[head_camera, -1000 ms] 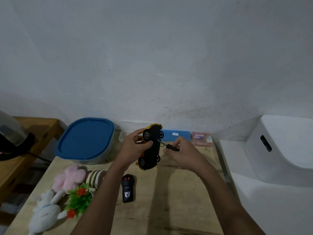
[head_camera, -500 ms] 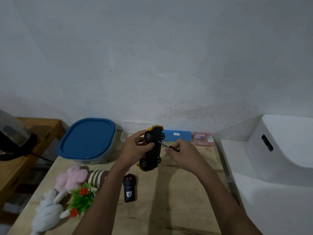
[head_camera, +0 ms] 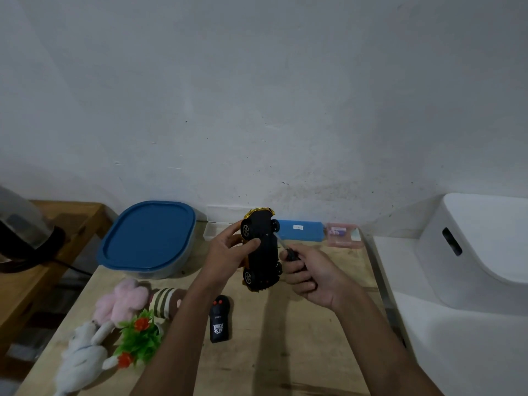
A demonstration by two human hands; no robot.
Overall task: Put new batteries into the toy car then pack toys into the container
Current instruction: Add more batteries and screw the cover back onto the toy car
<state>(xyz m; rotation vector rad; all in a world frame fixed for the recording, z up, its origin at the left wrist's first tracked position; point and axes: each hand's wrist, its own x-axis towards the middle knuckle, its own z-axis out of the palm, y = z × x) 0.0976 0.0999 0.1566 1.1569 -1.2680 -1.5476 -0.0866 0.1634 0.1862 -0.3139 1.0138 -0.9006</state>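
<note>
Car [head_camera: 262, 252] in left hand [head_camera: 225, 252]; screwdriver [head_camera: 291, 253] in right hand [head_camera: 311, 277].

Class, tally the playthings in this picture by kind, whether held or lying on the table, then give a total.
Soft toys: 3 (pink plush, white plush, striped plush)
Toy car: 1
Remote control: 1
Plastic plant: 1
Total: 6

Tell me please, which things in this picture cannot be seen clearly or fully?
Head view:
- Tip of the screwdriver at the toy car: blurred, too small; no screw visible.
- Top side of the toy car: turned away, partly behind the left hand.
- Handle of the screwdriver: wrapped by the right hand.
- Inside of the container: under its blue lid.
- The kettle: cut by the left edge.
- Print on the pink packet: too small.
</note>
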